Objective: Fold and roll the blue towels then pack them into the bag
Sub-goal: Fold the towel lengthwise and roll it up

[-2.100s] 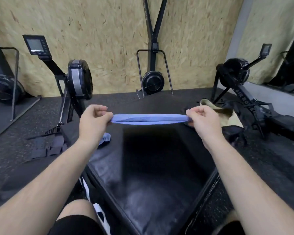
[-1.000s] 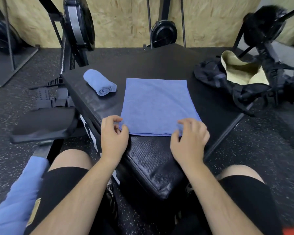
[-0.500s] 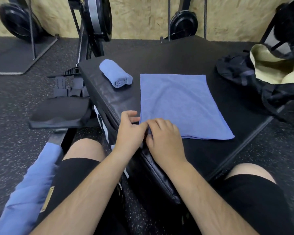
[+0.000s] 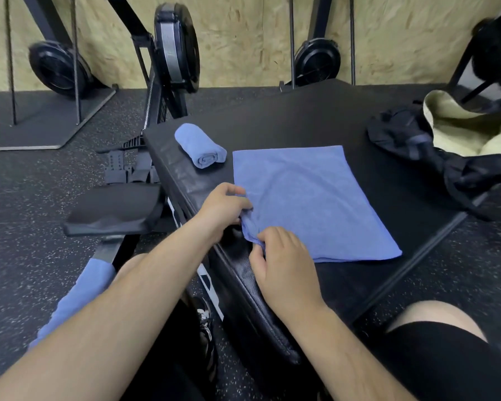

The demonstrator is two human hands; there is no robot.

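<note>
The flat blue towel (image 4: 310,201) is lying folded in a smooth rectangle on the black bench (image 4: 287,120), its near left corner lifting into wrinkles, while a rolled blue towel (image 4: 200,146) is sitting just beside its far left corner. You are reaching both forearms forward, your left hand (image 4: 223,206) gripping the towel's left edge with curled fingers and your right hand (image 4: 284,261) pinching the raised corner just below it. The black bag (image 4: 408,137) is slumping at the bench's far right, gaping open on a cream lining, its contents too hidden to tell.
</note>
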